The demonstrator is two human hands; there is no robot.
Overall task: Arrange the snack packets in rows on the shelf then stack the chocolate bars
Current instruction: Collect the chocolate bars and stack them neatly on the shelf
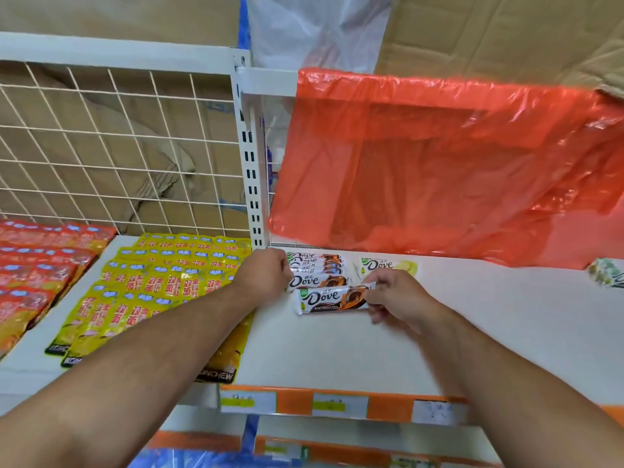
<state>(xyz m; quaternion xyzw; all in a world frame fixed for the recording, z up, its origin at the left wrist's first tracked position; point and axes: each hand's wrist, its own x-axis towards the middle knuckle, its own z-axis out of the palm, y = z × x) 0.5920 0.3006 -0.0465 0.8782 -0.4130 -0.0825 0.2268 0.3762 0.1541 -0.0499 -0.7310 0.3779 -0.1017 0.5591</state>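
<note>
The packet half of the job looks done: yellow packets (pixel 162 282) lie in neat overlapping rows at centre left of the frame, and red packets (pixel 40 265) lie likewise at the far left, both on the shelf (pixel 337 349). Judging by that, the work is now in its second half, the chocolate. Just right of the yellow rows, at the back of the shelf, a small stack (pixel 319 263) of brown Dove bars is built, several wrappers overlapping. A second bar (pixel 317 281) lies in front of it, not squarely on top as far as I can tell. The right hand (pixel 395 295) holds one more bar (pixel 324 298) nearest the viewer. Its grip is narrow, thumb and fingertips pinching the wrapper's right end; whether the bar rests on the shelf or hangs just over it, I cannot tell. The left hand (pixel 266 271) sits at the left end of the stack, knuckles up and fingers tucked out of sight, so whether its grip holds a wrapper or only steadies the pile cannot be told. Left to do, as I judge it: set the held bar and the second bar on the stack, then deal with a pale bar (pixel 388 265) lying alone just right of the stack and a pale packet (pixel 606 271) at the right edge.
</note>
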